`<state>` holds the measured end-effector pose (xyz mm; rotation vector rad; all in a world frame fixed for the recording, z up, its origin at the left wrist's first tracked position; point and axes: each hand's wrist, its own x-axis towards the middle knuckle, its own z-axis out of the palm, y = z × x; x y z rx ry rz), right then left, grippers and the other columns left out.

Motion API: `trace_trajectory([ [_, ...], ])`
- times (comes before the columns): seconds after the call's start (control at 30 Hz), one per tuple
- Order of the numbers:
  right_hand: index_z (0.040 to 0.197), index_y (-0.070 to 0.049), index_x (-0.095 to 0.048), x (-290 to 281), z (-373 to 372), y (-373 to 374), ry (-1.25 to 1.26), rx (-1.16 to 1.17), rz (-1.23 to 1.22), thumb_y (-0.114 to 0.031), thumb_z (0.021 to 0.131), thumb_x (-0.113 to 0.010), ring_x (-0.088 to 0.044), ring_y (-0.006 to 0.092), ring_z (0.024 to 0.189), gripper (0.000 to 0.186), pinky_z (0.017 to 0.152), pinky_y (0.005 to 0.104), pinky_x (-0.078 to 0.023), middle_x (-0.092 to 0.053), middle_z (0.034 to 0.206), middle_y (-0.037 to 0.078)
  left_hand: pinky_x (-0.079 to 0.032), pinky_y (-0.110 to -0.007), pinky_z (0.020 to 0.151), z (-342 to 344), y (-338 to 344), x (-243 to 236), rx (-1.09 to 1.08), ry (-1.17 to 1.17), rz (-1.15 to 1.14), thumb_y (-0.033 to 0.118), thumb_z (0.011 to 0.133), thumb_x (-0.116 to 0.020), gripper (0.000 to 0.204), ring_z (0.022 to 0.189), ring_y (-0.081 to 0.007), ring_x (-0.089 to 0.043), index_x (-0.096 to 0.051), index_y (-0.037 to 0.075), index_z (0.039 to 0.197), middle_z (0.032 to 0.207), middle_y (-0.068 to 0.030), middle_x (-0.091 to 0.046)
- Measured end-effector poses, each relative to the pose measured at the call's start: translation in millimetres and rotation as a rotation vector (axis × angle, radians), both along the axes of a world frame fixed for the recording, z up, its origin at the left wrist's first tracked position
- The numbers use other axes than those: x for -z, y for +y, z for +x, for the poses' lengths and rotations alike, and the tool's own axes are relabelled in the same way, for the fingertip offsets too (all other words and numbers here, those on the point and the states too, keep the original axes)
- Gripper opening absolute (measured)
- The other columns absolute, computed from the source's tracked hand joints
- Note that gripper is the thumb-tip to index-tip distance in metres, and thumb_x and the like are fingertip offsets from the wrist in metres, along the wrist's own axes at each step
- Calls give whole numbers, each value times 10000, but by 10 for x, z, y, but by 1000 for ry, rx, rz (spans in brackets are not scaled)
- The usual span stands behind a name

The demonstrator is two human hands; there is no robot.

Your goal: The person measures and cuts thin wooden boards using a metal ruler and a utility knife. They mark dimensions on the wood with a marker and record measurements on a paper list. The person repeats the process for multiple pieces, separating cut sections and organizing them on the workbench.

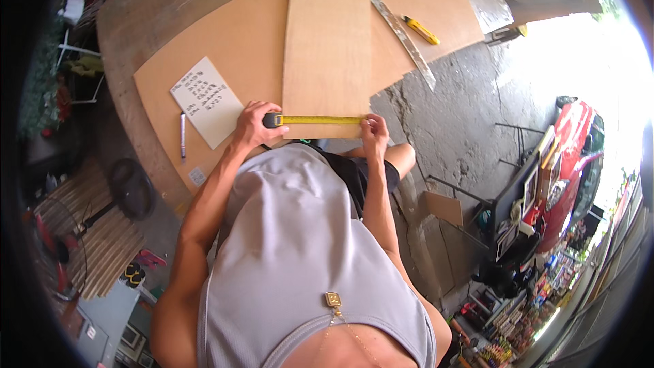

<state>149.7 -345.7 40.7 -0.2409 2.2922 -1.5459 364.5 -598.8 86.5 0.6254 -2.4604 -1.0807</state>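
A tape measure (pixel 320 120) lies stretched across the near end of a long pale plywood strip (pixel 328 41). My left hand (pixel 257 125) is closed around its black and yellow case at the strip's left edge. At the right edge, my right hand (pixel 374 133) pinches the end of the yellow blade. Left of my left hand, a white sheet with handwriting (pixel 206 102) rests on a larger brown board (pixel 252 48), with a marker pen (pixel 182 135) beside it.
A worn metal straightedge (pixel 403 41) and a yellow utility knife (pixel 421 30) lie on the boards at the far right. Grey concrete floor (pixel 463 105) spreads to the right, toward a cluttered rack (pixel 521 204) and a red vehicle (pixel 569 163). A fan (pixel 61 249) stands at the left.
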Motion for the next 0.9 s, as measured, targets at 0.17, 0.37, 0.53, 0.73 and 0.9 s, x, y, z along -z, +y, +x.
trace_trajectory([
  [0.17, 1063, -70, -646, 107, -23, 21, 39, 2, -10, -90, 888, -679, -547, 62, 712, 179, 633, 222, -455, -604, 785, -25, -507, -407, 790, -26, 17, -58, -1, -31, 39, 295, 612, -852, 410, 861, -301, -609, -672, 90, 918, 878, -86, -666],
  [0.37, 1077, -80, -641, -37, 23, -33, 6, -14, 30, -129, 878, -679, -582, 106, 742, 208, 688, 269, -488, -631, 810, 17, -501, -400, 793, -14, 19, -68, 8, -61, 50, 259, 613, -845, 403, 858, -289, -599, -666, 75, 924, 875, -73, -669],
  [0.53, 1088, -72, -638, 8, 16, 17, 23, 17, 9, -113, 884, -681, -574, 92, 731, 212, 654, 253, -476, -622, 803, 7, -497, -412, 807, -31, 14, -11, 13, -36, 43, 286, 607, -847, 407, 871, -299, -601, -675, 84, 915, 872, -84, -666],
  [0.73, 1104, -79, -631, 52, 5, 16, -6, 5, -48, -88, 879, -691, -565, 80, 717, 233, 637, 231, -468, -610, 805, -5, -500, -405, 805, -30, 15, -60, -3, -37, 37, 333, 610, -852, 418, 851, -300, -611, -683, 92, 907, 859, -89, -664],
  [0.9, 1096, -78, -633, 48, -25, 22, -32, -10, -83, -91, 868, -699, -554, 71, 711, 237, 610, 216, -451, -619, 827, 4, -499, -390, 801, 7, 4, -58, 17, -38, 24, 328, 621, -856, 420, 857, -281, -621, -671, 93, 916, 878, -64, -669],
])
